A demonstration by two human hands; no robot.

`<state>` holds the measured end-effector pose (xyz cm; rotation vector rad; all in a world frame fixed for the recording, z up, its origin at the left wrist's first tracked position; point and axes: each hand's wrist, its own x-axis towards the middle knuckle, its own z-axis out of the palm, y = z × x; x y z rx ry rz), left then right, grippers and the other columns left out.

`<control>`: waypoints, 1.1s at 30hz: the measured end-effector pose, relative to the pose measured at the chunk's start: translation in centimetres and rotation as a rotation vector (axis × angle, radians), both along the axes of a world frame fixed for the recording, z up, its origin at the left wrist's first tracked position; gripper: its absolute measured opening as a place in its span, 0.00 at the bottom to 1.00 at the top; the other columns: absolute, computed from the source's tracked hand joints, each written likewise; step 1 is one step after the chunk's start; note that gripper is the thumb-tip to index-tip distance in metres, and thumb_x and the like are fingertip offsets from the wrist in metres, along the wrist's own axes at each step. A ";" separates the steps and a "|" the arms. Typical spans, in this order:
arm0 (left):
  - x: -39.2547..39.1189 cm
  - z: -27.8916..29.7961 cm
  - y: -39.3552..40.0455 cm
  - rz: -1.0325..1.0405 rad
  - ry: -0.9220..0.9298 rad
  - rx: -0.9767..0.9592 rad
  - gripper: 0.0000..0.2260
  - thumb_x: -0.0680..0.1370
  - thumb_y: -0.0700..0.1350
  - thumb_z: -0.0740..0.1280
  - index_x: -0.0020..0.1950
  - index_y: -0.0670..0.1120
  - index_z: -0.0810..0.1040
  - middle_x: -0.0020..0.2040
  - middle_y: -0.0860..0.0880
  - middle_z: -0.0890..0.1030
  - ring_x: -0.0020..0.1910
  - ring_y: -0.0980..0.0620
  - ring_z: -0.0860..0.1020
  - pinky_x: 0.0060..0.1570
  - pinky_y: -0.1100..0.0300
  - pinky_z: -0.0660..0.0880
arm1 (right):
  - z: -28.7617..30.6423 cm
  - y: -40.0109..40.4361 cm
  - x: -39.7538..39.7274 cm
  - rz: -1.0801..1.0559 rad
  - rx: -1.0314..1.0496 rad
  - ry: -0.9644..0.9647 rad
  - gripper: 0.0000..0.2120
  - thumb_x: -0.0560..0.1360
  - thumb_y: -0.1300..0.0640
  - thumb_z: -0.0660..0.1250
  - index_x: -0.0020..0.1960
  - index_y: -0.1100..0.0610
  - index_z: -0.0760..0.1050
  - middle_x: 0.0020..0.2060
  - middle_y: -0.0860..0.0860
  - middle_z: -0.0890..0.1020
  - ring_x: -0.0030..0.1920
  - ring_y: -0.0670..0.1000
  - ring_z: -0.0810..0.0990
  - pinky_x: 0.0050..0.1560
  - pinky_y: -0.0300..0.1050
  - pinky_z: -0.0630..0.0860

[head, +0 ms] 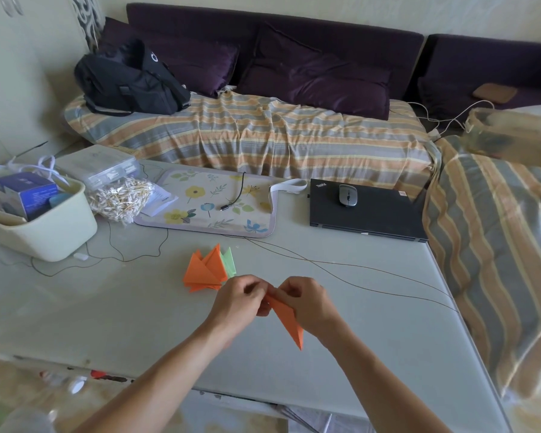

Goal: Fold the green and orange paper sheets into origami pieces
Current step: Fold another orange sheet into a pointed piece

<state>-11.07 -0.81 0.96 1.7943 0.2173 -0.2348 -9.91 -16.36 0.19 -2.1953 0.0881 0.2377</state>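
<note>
An orange paper piece (289, 323), folded into a long narrow triangle, hangs above the table with its point toward me. My left hand (239, 303) pinches its upper end from the left. My right hand (306, 303) grips the same end from the right, fingers curled over the fold. Just beyond my left hand lies a pile of folded orange pieces (202, 270) on the table, with a folded green piece (228, 260) tucked behind it on the right.
A cream bin (57, 232) with a blue box stands at the left, beside a bag of cotton swabs (119, 198). A floral mat (213, 204) and a black laptop (375, 214) with a mouse (348, 195) lie farther back. Thin cables (356, 276) cross the table. A striped sofa runs behind and right.
</note>
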 end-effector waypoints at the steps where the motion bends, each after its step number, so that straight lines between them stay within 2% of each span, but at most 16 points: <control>1: 0.0 0.1 0.0 0.000 0.016 -0.020 0.15 0.80 0.36 0.59 0.46 0.42 0.86 0.42 0.42 0.86 0.40 0.48 0.85 0.44 0.58 0.83 | 0.0 0.0 0.0 -0.013 0.002 -0.019 0.16 0.75 0.43 0.73 0.40 0.55 0.82 0.31 0.44 0.80 0.31 0.42 0.75 0.29 0.30 0.66; 5: 0.0 0.3 0.0 -0.023 0.035 -0.035 0.14 0.78 0.33 0.60 0.50 0.44 0.85 0.43 0.43 0.87 0.45 0.45 0.86 0.50 0.57 0.83 | 0.2 -0.1 0.1 -0.061 0.042 -0.049 0.10 0.73 0.49 0.75 0.40 0.54 0.82 0.33 0.46 0.83 0.31 0.41 0.76 0.31 0.30 0.69; 9: 0.0 -0.1 0.2 -0.022 0.010 0.004 0.12 0.76 0.32 0.65 0.48 0.46 0.84 0.37 0.46 0.85 0.46 0.41 0.86 0.54 0.50 0.83 | 0.4 -0.2 0.0 -0.002 0.091 -0.011 0.03 0.75 0.54 0.73 0.42 0.53 0.84 0.36 0.47 0.86 0.34 0.42 0.78 0.38 0.37 0.73; 13: 0.2 -0.3 0.5 0.033 0.000 0.070 0.09 0.76 0.34 0.68 0.45 0.46 0.84 0.33 0.49 0.84 0.42 0.43 0.86 0.53 0.46 0.82 | 0.8 -0.2 -0.1 0.031 0.098 0.030 0.07 0.77 0.53 0.69 0.43 0.48 0.85 0.37 0.43 0.84 0.37 0.40 0.78 0.38 0.34 0.71; 17: 0.0 0.0 0.5 0.053 0.000 0.134 0.04 0.75 0.40 0.70 0.42 0.47 0.84 0.33 0.48 0.85 0.35 0.52 0.83 0.47 0.50 0.81 | 0.8 0.1 -0.1 0.009 0.045 0.045 0.18 0.78 0.44 0.67 0.33 0.52 0.76 0.27 0.43 0.74 0.30 0.44 0.70 0.33 0.37 0.66; 19: -0.1 0.0 0.6 0.039 -0.014 0.178 0.05 0.75 0.43 0.72 0.39 0.47 0.85 0.32 0.48 0.85 0.32 0.54 0.81 0.40 0.54 0.79 | 0.7 0.1 -0.1 0.016 0.013 0.021 0.15 0.76 0.42 0.70 0.36 0.51 0.80 0.29 0.41 0.78 0.30 0.42 0.74 0.33 0.33 0.68; 22: 0.0 0.0 0.7 0.034 -0.038 0.230 0.07 0.76 0.42 0.71 0.38 0.47 0.85 0.30 0.49 0.84 0.27 0.59 0.78 0.32 0.67 0.72 | 0.6 0.0 -0.1 0.029 -0.024 -0.020 0.06 0.73 0.49 0.74 0.42 0.51 0.84 0.33 0.41 0.82 0.35 0.39 0.78 0.33 0.27 0.70; 24: 0.0 0.0 0.7 0.043 -0.038 0.239 0.06 0.76 0.42 0.71 0.39 0.47 0.85 0.30 0.49 0.84 0.27 0.59 0.78 0.32 0.67 0.71 | 0.6 -0.2 -0.1 0.028 -0.023 -0.030 0.04 0.73 0.53 0.73 0.42 0.52 0.84 0.34 0.42 0.82 0.34 0.40 0.77 0.32 0.27 0.69; 27: 0.0 0.1 0.7 0.037 -0.022 0.190 0.04 0.75 0.41 0.72 0.41 0.45 0.85 0.33 0.47 0.85 0.31 0.55 0.82 0.40 0.58 0.79 | 0.7 -0.2 -0.2 0.033 -0.001 -0.016 0.04 0.74 0.54 0.72 0.42 0.52 0.84 0.34 0.44 0.83 0.34 0.41 0.77 0.32 0.28 0.69; 29: 0.0 0.1 0.9 0.020 -0.019 0.173 0.04 0.75 0.40 0.73 0.40 0.45 0.85 0.33 0.46 0.85 0.32 0.53 0.82 0.43 0.56 0.80 | 0.6 -0.3 -0.2 0.036 0.009 0.001 0.04 0.74 0.53 0.72 0.42 0.51 0.84 0.35 0.44 0.83 0.35 0.42 0.77 0.33 0.29 0.69; 33: -0.1 -0.1 0.9 0.005 -0.037 0.258 0.07 0.74 0.39 0.73 0.36 0.47 0.85 0.30 0.49 0.83 0.27 0.59 0.77 0.35 0.66 0.73 | 0.4 -0.2 -0.3 0.062 -0.023 0.012 0.04 0.74 0.52 0.72 0.43 0.50 0.85 0.38 0.46 0.86 0.40 0.44 0.81 0.37 0.31 0.72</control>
